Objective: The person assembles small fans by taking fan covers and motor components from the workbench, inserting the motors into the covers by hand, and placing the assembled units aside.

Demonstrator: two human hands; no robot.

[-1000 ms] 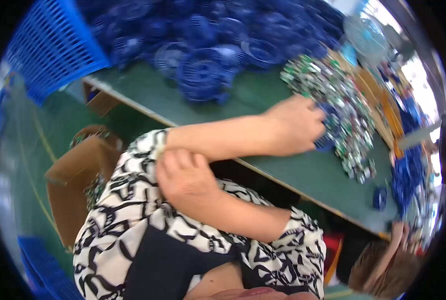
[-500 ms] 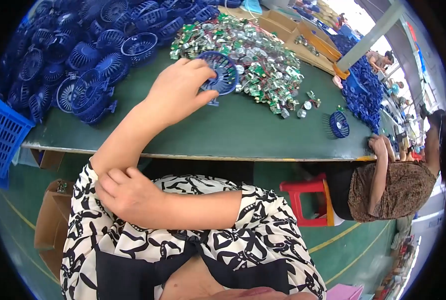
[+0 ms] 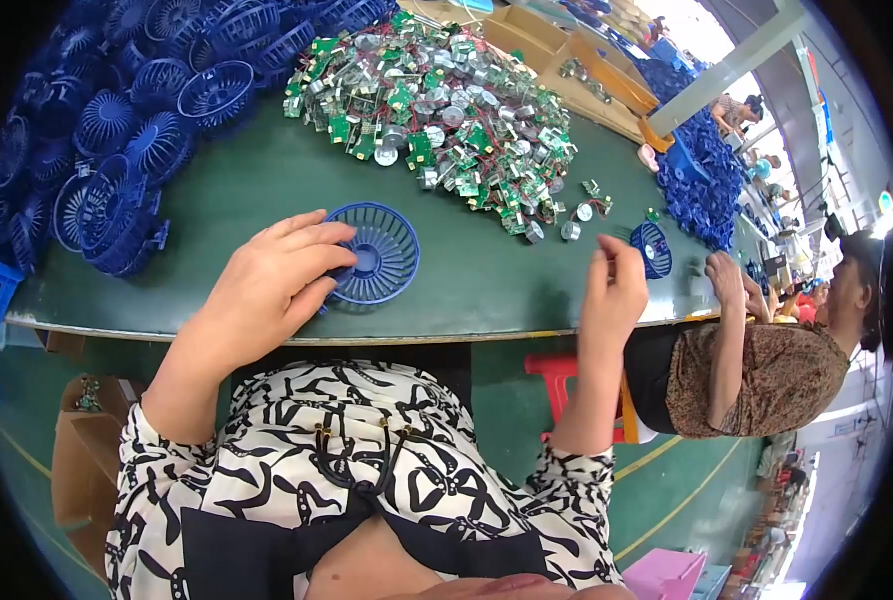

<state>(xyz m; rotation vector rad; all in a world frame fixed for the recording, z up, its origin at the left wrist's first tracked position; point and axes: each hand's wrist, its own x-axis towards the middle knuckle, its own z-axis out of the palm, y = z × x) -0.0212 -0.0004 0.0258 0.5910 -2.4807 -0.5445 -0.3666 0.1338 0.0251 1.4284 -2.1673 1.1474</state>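
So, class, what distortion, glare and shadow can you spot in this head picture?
Head view: the lens bows the near edge of the table and blackens the picture's corners; glare washes out the background at upper right; a soft shadow darkens the table just left of the right hand.

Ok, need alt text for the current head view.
A person's left hand holds a round, slotted blue plastic part at its rim on a green worktable, while the right hand is raised near the table's edge. Beyond are a heap of circuit boards and metal parts and a pile of similar blue parts; a co-worker sits at right.
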